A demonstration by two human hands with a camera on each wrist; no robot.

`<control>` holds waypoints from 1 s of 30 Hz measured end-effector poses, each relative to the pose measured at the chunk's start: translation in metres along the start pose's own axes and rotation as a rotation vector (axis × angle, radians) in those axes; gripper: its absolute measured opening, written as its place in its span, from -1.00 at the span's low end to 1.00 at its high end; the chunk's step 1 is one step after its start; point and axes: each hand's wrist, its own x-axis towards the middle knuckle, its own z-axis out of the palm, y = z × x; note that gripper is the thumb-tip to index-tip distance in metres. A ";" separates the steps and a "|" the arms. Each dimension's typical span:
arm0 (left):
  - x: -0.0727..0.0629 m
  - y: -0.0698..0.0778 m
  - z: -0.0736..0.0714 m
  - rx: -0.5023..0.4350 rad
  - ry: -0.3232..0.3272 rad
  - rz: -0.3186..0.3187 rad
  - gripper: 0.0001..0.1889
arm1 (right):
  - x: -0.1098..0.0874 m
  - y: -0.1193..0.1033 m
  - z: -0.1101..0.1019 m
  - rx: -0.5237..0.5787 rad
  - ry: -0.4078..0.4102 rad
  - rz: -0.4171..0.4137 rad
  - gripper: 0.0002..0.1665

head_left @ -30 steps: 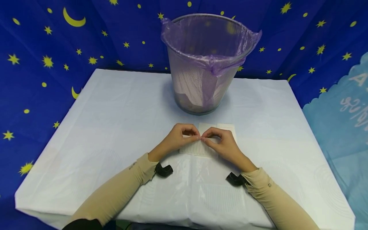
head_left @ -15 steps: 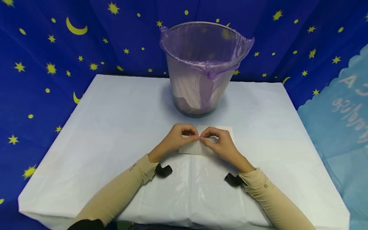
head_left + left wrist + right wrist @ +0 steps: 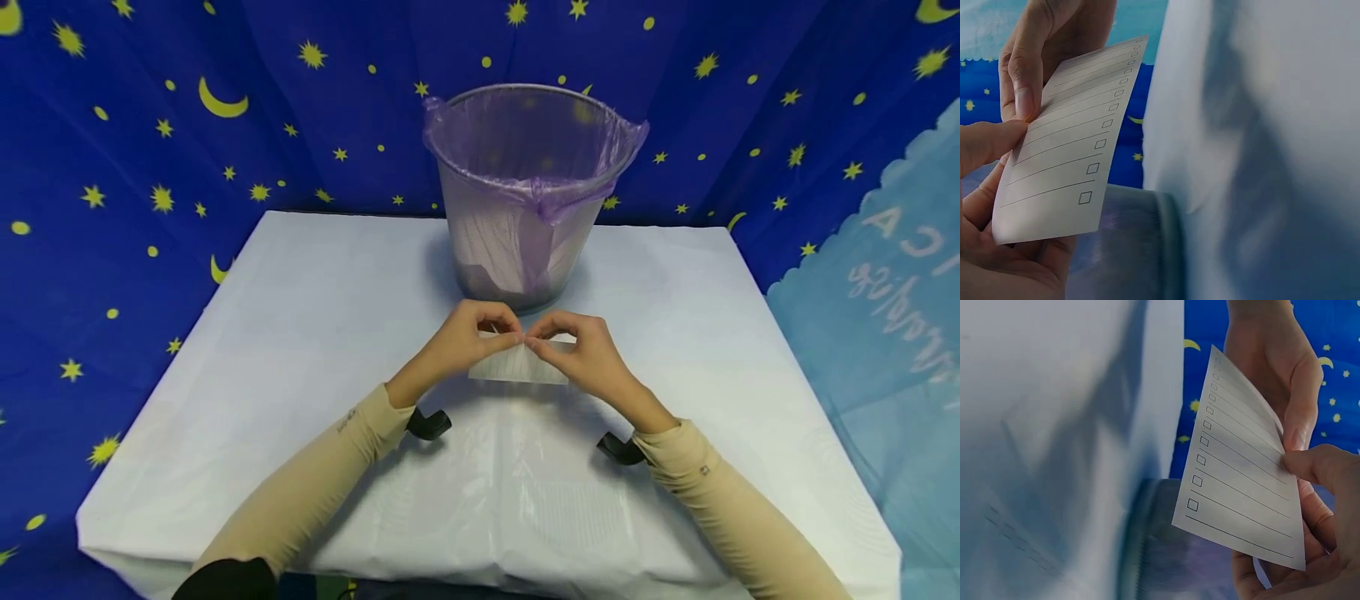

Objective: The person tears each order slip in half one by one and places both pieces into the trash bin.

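Observation:
A sheet of white lined paper (image 3: pixel 517 367), with a column of small printed checkboxes, is held up in front of the mesh bin. My left hand (image 3: pixel 468 340) pinches its upper edge between thumb and fingers. Close beside it, my right hand (image 3: pixel 587 354) pinches the same edge, the two thumb tips nearly meeting. In the left wrist view the paper (image 3: pixel 1066 144) appears slightly curved, its lined side facing the camera. The right wrist view shows the checkboxes along one margin of the paper (image 3: pixel 1241 469). Fingers behind the sheet are partly hidden.
A mesh bin (image 3: pixel 491 225) lined with a purple plastic bag (image 3: pixel 538 200) stands at the back of the white-covered table (image 3: pixel 337 317). Blue star-patterned cloth (image 3: pixel 352 108) hangs behind it. Black wrist mounts (image 3: pixel 430 425) sit below the beige sleeves (image 3: pixel 315 475).
Both hands have raised the paper from near the tabletop and brought it closer to the bin, still pinching its edge. The head view has tilted upward slightly.

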 end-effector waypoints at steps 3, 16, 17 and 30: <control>0.005 0.009 -0.005 -0.005 -0.010 0.018 -0.93 | 0.006 -0.008 -0.008 -0.005 -0.002 -0.002 -0.95; 0.019 0.040 -0.021 -0.005 0.008 0.072 -0.94 | 0.023 -0.034 -0.029 -0.010 0.011 -0.035 -0.95; 0.020 0.042 -0.022 0.003 0.012 0.074 -0.94 | 0.024 -0.036 -0.030 -0.008 0.010 -0.034 -0.96; 0.048 0.102 -0.054 0.039 0.019 0.146 -0.94 | 0.060 -0.087 -0.075 -0.085 0.022 -0.128 -0.95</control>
